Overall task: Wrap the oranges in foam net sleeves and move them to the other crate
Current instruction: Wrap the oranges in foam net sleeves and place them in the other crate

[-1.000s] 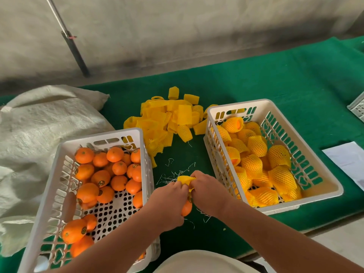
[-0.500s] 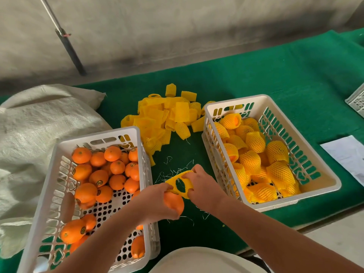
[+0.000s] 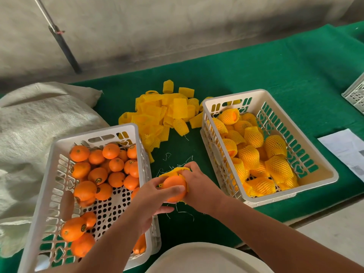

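Observation:
Between the two crates, my left hand (image 3: 151, 198) grips a bare orange (image 3: 174, 189) with thumb and fingers curled round it. My right hand (image 3: 197, 182) pinches a yellow foam net sleeve (image 3: 178, 171) stretched over the orange's far side. The white left crate (image 3: 136, 134) holds several unwrapped oranges (image 3: 98, 174). Several oranges in yellow sleeves (image 3: 254, 154) fill the white right crate (image 3: 319, 164). A heap of loose foam sleeves (image 3: 163, 115) lies on the green cloth behind my hands.
A pale woven sack (image 3: 29, 138) lies left of the left crate. A paper sheet (image 3: 346, 148) and the corner of another crate (image 3: 354, 93) sit at the right edge. A dark pole (image 3: 63, 46) leans on the wall. The table's front edge runs near my body.
The sleeve was held open beside the orange half a second ago; now it is pulled partly over the orange, and both hands have closed together on it.

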The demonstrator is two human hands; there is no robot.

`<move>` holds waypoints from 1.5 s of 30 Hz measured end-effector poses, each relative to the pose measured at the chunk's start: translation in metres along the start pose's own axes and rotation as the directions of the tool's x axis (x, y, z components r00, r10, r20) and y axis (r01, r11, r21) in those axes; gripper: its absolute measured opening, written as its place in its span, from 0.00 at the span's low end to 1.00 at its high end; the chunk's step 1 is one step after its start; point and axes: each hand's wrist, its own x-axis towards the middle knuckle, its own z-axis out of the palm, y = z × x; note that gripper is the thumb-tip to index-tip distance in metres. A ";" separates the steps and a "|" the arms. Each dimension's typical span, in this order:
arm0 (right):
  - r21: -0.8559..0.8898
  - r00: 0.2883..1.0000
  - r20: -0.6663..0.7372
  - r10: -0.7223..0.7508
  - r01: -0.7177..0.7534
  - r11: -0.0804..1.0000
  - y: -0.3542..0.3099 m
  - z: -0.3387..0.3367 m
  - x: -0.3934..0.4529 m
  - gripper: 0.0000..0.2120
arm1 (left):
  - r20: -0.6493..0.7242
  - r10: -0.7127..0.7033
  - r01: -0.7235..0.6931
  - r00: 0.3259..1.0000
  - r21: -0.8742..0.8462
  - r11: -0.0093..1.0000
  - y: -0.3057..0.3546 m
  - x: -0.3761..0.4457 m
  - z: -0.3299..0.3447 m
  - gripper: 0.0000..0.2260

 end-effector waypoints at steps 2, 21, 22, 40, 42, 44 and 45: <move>0.009 1.000 -0.020 0.003 -0.003 1.000 -0.003 -0.002 0.000 0.28 | -0.077 0.077 -0.069 0.994 0.106 0.992 -0.001 -0.001 0.003 0.36; -0.079 0.984 -0.168 -0.059 0.046 0.996 -0.022 0.000 -0.015 0.26 | -0.089 0.263 -0.198 0.961 0.443 0.874 0.002 -0.008 -0.003 0.31; -0.084 0.983 -0.170 -0.063 0.050 0.995 -0.024 0.000 -0.015 0.26 | -0.116 0.341 -0.233 0.933 0.528 0.817 -0.001 -0.009 -0.002 0.29; -0.077 0.968 -0.244 -0.063 0.045 0.996 -0.073 -0.006 -0.031 0.16 | -0.347 0.703 -0.340 0.621 0.689 0.640 -0.009 -0.010 0.010 0.27; -0.084 0.961 -0.265 -0.084 0.063 0.994 -0.076 -0.006 -0.033 0.14 | -0.357 0.703 -0.338 0.616 0.686 0.644 -0.011 -0.008 0.010 0.28; -0.112 0.947 -0.297 -0.122 0.092 0.989 -0.075 -0.005 -0.035 0.14 | -0.354 0.698 -0.329 0.623 0.690 0.645 -0.013 -0.006 0.009 0.29; -0.100 0.954 -0.275 -0.116 0.092 0.991 -0.075 -0.005 -0.036 0.13 | -0.351 0.694 -0.328 0.628 0.690 0.646 -0.014 -0.005 0.009 0.29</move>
